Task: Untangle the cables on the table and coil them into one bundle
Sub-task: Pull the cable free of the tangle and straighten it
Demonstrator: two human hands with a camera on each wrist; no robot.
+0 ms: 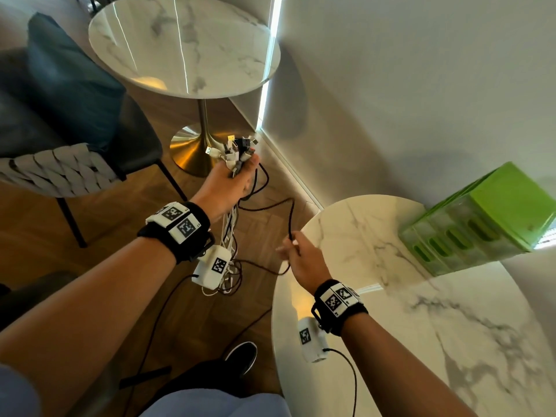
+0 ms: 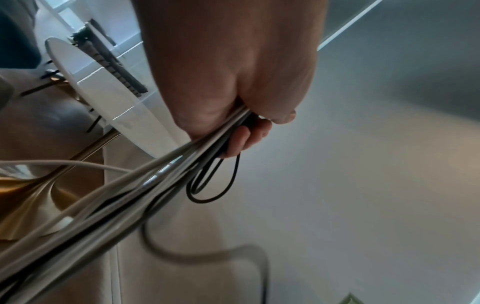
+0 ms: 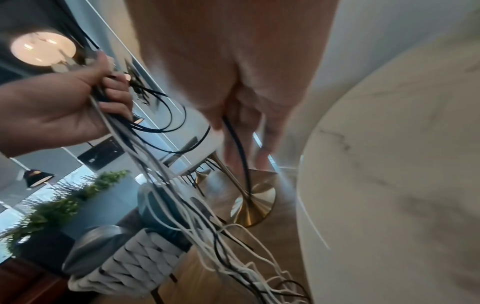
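Green organizer (image 1: 478,218) crowds table (image 1: 391,326) — hanging cables (image 1: 231,254) obstruct beside.

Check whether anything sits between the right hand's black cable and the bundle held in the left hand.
Nothing visible does. The black cable runs through open air from the right hand to the bundle gripped by the left hand, beside the table, not across it.

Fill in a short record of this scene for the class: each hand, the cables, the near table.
left hand: grips the bunch of cables near their plugs, held up off the table
right hand: pinches one black cable
cable ends: white and black, hanging loose below the left hand, not yet coiled
marble table: no cables on it; green box at its far edge
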